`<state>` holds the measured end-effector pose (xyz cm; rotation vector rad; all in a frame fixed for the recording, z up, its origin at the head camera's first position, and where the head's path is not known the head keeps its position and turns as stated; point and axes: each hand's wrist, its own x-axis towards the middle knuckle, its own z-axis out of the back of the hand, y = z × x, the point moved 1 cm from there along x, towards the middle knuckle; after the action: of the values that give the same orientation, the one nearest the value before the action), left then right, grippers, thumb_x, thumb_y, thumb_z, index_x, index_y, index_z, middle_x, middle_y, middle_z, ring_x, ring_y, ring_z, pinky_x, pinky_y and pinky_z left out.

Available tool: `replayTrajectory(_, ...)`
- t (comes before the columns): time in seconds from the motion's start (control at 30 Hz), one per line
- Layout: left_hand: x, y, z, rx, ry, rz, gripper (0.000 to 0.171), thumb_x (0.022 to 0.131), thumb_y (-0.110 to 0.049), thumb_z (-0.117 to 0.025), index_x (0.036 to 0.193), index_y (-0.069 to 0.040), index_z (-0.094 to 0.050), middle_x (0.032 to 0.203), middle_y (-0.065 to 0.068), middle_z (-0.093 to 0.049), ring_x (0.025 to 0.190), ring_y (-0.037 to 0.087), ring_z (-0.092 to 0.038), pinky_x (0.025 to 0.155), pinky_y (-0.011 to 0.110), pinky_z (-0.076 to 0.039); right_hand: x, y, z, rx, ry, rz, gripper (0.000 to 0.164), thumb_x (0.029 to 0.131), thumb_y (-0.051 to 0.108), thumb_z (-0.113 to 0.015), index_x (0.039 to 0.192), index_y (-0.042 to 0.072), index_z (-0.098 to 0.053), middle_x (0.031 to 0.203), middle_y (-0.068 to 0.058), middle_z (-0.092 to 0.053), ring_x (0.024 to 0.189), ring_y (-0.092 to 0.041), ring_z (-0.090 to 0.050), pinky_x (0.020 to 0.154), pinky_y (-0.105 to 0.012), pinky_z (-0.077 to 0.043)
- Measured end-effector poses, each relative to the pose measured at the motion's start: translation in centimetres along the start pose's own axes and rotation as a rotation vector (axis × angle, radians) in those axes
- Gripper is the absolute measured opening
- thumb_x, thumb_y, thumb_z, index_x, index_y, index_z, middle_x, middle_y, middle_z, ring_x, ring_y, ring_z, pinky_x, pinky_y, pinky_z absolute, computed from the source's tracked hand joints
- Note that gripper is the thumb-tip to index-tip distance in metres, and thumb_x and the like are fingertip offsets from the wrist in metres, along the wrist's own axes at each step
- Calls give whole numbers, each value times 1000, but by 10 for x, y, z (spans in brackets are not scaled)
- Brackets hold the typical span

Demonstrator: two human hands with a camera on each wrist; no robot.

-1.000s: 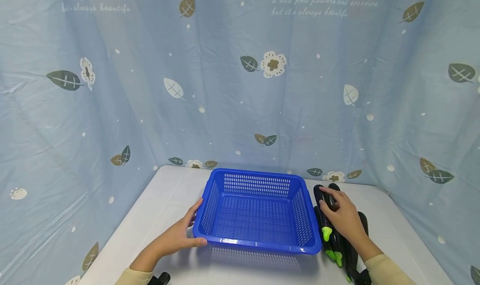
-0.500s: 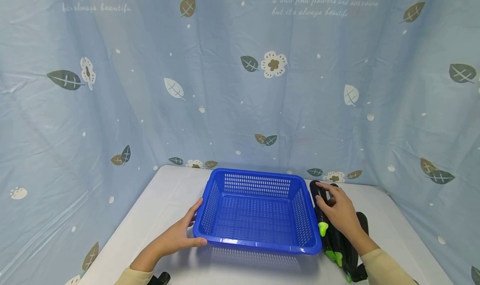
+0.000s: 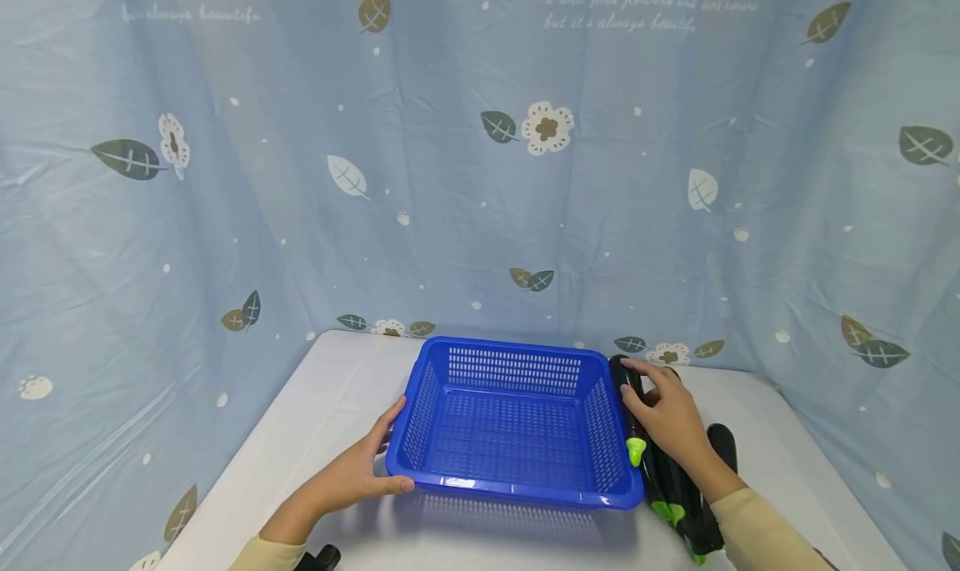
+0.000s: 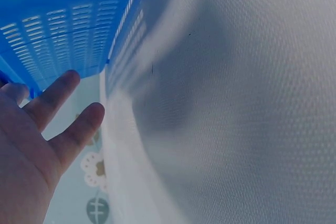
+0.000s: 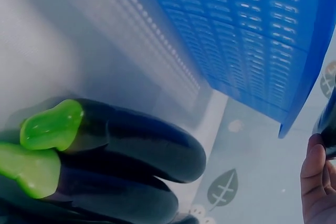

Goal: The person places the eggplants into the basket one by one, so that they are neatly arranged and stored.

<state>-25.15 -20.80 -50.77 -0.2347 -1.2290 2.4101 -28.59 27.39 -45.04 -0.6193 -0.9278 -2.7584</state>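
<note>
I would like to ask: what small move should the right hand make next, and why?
Perhaps shift the held eggplant left over the blue basket: the right hand holds it by the right rim, which its green cap overlaps in the head view, while the left hand touches the opposite side.

Backdrop: pale-blue, lightly creased fabric curtain (image 3: 450, 246) enclosing back, left and right. Print: white flower with brown centre (image 3: 547, 128), dark grey-green leaf with white veins (image 3: 126, 159), brown leaf (image 3: 374, 12), white leaf (image 3: 702, 189), small white paw mark (image 3: 35, 388); motifs repeat. White cursive lettering (image 3: 620, 23) near top, two blocks, partly legible: "flowers and sorrows". Work surface: flat white table (image 3: 360, 371), rear edge against curtain; fine woven texture in left wrist view. Light: soft, diffuse; pale sheen on left curtain folds, blurred grey shadows on table.
</note>
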Motion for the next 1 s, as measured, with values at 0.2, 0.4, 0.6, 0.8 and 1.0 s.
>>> replayTrajectory(0.2,0,0,0,6,-6,1,119,82,-36,-85,165,-28,-1,165,24,-21,139,48,-42,106,63,-41,4,5,-1,13,-2,7,43,99,25,-66,140,13,-60,132,-21,-55,69,-17,-55,54,-26,-48)
replayTrajectory(0.4,0,1,0,-3,-7,-3,119,82,-35,-85,165,-27,-1,165,24,-22,139,47,-43,107,63,-41,8,10,-2,17,6,9,44,100,27,-65,141,15,-59,130,-20,-55,71,-17,-55,56,-27,-48)
replayTrajectory(0.6,1,1,0,-7,-6,-5,119,82,-34,-85,165,-28,-1,165,23,-22,138,46,-43,106,63,-41,12,16,-3,25,16,-6,44,100,27,-65,142,15,-59,132,-21,-54,72,-18,-57,58,-28,-49)
replayTrajectory(0.8,1,0,0,-12,0,-13,119,82,-34,-85,165,-27,0,165,23,-20,138,47,-43,107,64,-40,14,19,-6,24,19,0,44,99,25,-65,142,15,-59,131,-22,-55,71,-17,-58,56,-28,-49)
replayTrajectory(1.0,0,-3,1,-5,0,0,119,82,-36,-85,165,-26,0,165,24,-21,138,46,-43,106,63,-41,18,24,-8,22,24,14,43,99,27,-65,141,16,-60,131,-22,-55,69,-15,-57,56,-28,-47)
